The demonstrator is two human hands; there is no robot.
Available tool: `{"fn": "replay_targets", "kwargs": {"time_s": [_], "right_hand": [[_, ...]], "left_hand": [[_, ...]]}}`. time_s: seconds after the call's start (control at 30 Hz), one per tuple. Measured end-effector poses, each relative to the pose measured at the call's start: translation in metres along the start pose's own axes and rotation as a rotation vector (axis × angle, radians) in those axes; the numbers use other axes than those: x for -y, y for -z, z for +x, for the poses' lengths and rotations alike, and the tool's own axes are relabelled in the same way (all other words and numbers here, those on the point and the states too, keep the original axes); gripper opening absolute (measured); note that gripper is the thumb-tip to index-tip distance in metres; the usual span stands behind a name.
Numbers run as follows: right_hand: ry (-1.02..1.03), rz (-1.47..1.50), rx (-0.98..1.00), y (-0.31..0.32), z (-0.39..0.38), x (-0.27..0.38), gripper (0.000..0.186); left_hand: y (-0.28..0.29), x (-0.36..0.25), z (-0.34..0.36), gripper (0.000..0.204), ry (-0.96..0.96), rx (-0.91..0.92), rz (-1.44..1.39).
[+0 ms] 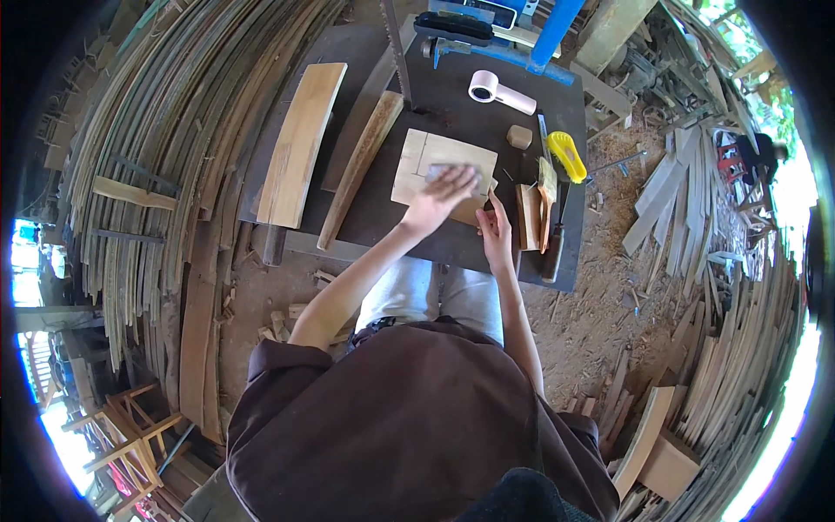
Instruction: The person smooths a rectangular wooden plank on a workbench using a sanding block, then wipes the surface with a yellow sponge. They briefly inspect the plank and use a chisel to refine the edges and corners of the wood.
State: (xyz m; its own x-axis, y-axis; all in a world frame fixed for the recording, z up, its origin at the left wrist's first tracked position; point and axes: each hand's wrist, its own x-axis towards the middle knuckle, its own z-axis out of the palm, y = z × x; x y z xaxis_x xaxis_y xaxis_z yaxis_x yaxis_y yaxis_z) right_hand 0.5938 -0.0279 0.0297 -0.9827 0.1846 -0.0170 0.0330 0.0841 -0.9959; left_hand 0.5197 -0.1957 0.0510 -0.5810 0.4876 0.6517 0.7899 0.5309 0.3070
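Pale four-sided wooden board, marked with thin dark lines, lies flat near the middle of a broad dark worktable. Around the table rise long stacks of weathered wooden strips: a tall bank to the left and another to the right. A thick blue metal post stands at the far edge.

Left of the board lie a wide, smooth, light-brown plank and, nearer to it, a narrow, rough-edged brown plank. A narrow dark metal blade stands beyond them.

The left hand, blurred, lies across the board and hides part of it, its fingers over a small greyish piece; how firmly they close, I cannot tell. The right hand is at the board's right edge, fingers curled; whether they pinch it, I cannot tell.

Just right of that hand sit a brown wooden block, a pale pink round-headed handheld device farther off, a bright yellow ribbed plastic piece and a small tan block.
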Motion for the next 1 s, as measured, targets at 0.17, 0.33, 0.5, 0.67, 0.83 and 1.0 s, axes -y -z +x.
{"fn": "replay_targets", "kwargs": {"time_s": [0.17,0.33,0.5,0.67,0.83,1.0], "right_hand": [[0.031,-0.033,0.002,0.001,-0.001,0.002,0.052],[0.015,-0.033,0.015,0.001,0.001,0.000,0.053],[-0.034,-0.017,0.039,0.002,-0.001,0.009,0.054],[0.021,0.003,0.031,0.003,0.003,-0.004,0.054],[0.031,-0.002,0.027,0.002,0.001,-0.007,0.053],[0.044,0.003,0.013,0.002,0.002,-0.006,0.051]], "left_hand": [[0.011,0.022,0.005,0.042,0.221,-0.135,0.049],[0.003,0.010,-0.006,0.044,0.089,0.007,-0.041],[0.013,0.031,0.008,0.043,0.142,-0.069,0.079],[0.003,0.022,0.008,0.040,0.038,-0.038,-0.059],[0.011,0.037,0.011,0.038,0.254,-0.153,0.023],[0.015,0.036,0.003,0.036,0.277,-0.130,-0.047]]}}
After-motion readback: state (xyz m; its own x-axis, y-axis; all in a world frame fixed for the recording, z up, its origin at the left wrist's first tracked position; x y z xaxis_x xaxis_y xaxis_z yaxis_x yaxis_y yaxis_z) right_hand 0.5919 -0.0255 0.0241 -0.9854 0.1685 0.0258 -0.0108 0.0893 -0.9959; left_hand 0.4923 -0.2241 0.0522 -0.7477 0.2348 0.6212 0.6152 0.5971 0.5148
